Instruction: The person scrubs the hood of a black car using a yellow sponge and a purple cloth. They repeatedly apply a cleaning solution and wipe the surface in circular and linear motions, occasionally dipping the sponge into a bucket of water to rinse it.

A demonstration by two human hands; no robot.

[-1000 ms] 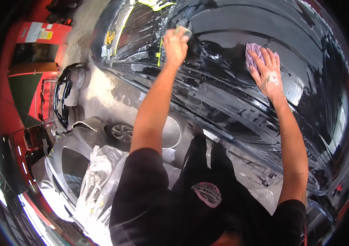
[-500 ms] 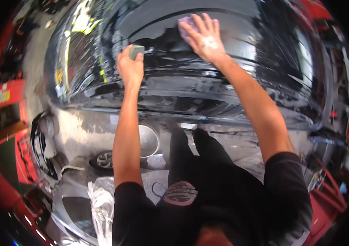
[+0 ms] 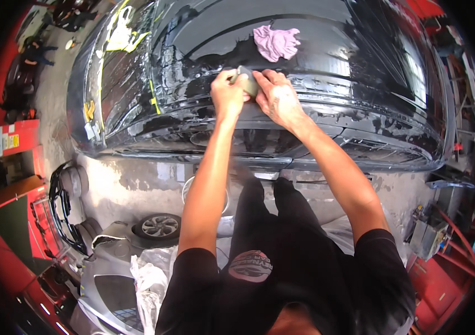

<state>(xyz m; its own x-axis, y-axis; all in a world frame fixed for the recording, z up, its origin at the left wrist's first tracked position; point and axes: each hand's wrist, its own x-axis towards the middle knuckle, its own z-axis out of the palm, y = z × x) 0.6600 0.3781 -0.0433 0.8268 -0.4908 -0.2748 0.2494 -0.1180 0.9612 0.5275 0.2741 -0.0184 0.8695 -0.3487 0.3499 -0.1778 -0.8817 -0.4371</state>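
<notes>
Over the wet black car roof (image 3: 316,86), my left hand (image 3: 228,96) is closed on a grey-green block (image 3: 248,82) that looks like a sanding block. My right hand (image 3: 282,101) meets it from the other side, its fingers and thumb closed at the block's right edge. Part of the block is hidden by the fingers. Just beyond my hands, a crumpled pink-purple cloth (image 3: 276,42) lies by itself on the roof. Water streaks and drops cover the dark panel around the block.
Yellow-green tape (image 3: 153,100) and clear plastic sheeting cover the car's left part. Behind me on the floor are a pale bucket (image 3: 185,195), a wheel (image 3: 159,226), a black bumper (image 3: 58,204) and grey body panels (image 3: 103,262). Red cabinets (image 3: 11,137) stand left; another person (image 3: 37,51) is far off.
My right hand has left the cloth on the roof and come back toward me to the block. My left hand has carried the block to the right, so both hands now meet.
</notes>
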